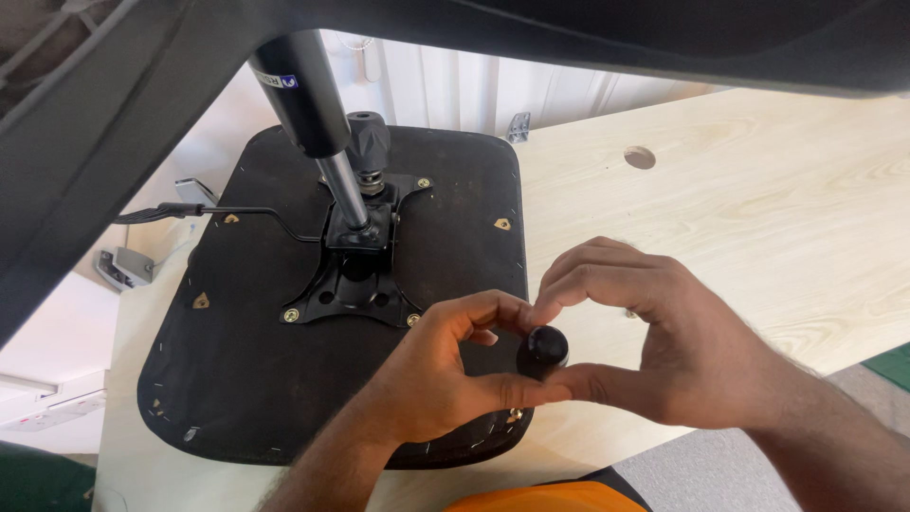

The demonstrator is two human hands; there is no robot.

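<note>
Left hand [431,365] and right hand [654,332] brought together over the near edge of the upturned black seat base [237,379], fingertips touching, both pinching a small black knob [542,349] between thumbs and forefingers. Knob short and rounded, its domed end facing up toward the camera; long axis too foreshortened to tell. Beyond the hands, gas cylinder [308,104] rising from the metal mounting plate [355,280], tilted away leftward. Pale wooden bench [758,209] beneath and right.

Both fingers [493,313] hide most of the black knob [544,347].
</note>
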